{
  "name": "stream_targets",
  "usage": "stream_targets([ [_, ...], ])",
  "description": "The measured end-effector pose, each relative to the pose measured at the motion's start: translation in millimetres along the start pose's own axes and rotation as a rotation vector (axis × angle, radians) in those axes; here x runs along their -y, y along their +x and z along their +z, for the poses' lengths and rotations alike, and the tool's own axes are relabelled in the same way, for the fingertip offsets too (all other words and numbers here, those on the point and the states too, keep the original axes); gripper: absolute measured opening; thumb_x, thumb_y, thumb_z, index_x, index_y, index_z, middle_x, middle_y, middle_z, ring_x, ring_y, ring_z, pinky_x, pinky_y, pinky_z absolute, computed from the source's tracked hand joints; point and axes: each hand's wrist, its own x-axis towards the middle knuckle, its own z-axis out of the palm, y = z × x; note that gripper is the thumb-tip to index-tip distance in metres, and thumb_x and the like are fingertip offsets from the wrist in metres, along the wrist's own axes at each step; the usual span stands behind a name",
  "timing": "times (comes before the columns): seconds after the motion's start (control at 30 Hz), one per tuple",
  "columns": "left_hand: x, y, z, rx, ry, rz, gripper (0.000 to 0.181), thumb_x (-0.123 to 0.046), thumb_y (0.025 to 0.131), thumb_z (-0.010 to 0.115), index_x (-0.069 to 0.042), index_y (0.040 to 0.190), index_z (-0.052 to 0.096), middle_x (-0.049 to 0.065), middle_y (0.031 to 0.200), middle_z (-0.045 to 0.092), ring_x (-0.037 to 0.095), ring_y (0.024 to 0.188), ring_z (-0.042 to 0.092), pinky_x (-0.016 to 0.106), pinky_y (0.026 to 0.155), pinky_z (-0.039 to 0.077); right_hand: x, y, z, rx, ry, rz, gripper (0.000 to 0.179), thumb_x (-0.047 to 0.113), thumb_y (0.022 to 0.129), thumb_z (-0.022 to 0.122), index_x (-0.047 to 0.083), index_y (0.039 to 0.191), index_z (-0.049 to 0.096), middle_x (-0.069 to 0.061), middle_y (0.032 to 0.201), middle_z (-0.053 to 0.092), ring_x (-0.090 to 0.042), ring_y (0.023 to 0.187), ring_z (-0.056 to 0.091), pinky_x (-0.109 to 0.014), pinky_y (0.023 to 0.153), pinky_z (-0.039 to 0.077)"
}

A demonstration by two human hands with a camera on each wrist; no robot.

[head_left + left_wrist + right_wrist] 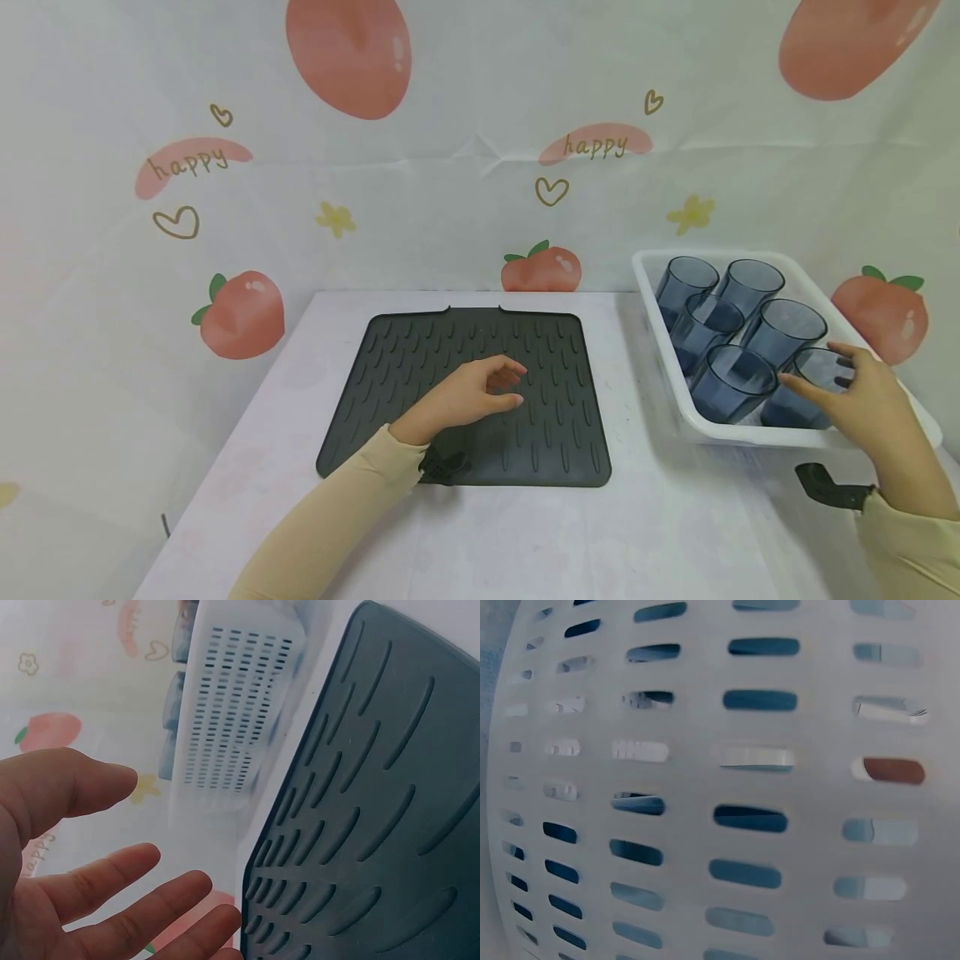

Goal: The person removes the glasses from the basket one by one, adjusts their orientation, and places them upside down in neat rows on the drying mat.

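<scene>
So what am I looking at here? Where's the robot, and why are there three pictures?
There's no robot: these are a person's bare hands, filmed by three worn cameras. The wide picture comes from the head, looking forward and down. The other two come from the wrists: the left shows that hand's spread fingers, the right a close-up of slotted plastic.

On the white-covered table lie a dark ridged mat and a white slotted basket with six blue-tinted tumblers inside. The left hand hovers over the mat, holding nothing. The right hand reaches around the rim of the near right tumbler; I can't tell whether it grips firmly.
</scene>
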Motion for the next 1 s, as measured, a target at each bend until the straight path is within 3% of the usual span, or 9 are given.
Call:
stream_targets([
  [0.27, -4.0, -1.9, -0.6, 0.0, 0.002, 0.001, 0.04, -0.028, 0.093, 0.065, -0.018, 0.131, 0.055, 0.008, 0.131, 0.059, 0.022, 0.12, 0.056, 0.04, 0.1, 0.046, -1.8, 0.3, -2.0, 0.011, -0.021, -0.026, 0.096, 0.044, 0.087, 0.067, -0.016, 0.145, 0.019, -0.047, 0.134, 0.031, -0.063, 0.114, 0.035, -0.075, 0.089, 0.034],
  [0.67, -5.5, -1.4, -0.8, 0.006, -0.016, 0.001, 0.04, -0.028, 0.093, 0.065, -0.017, 0.13, 0.055, 0.008, 0.132, 0.058, 0.026, 0.121, 0.055, 0.041, 0.101, 0.046, 0.9, -2.8, -6.9, -0.015, -0.009, 0.055, 0.098, 0.05, 0.083, 0.07, -0.011, 0.145, 0.026, -0.046, 0.125, 0.044, -0.06, 0.11, 0.042, -0.067, 0.082, 0.042],
  [1.0, -6.0, -1.6, -1.5, 0.007, -0.007, 0.006, 0.041, -0.028, 0.094, 0.064, -0.016, 0.132, 0.054, 0.008, 0.133, 0.058, 0.024, 0.121, 0.055, 0.04, 0.099, 0.046, 10.5, -11.3, -14.4, -0.039, -0.004, 0.107, 0.097, 0.05, 0.084, 0.069, -0.011, 0.145, 0.026, -0.045, 0.129, 0.041, -0.061, 0.113, 0.038, -0.067, 0.086, 0.038],
])
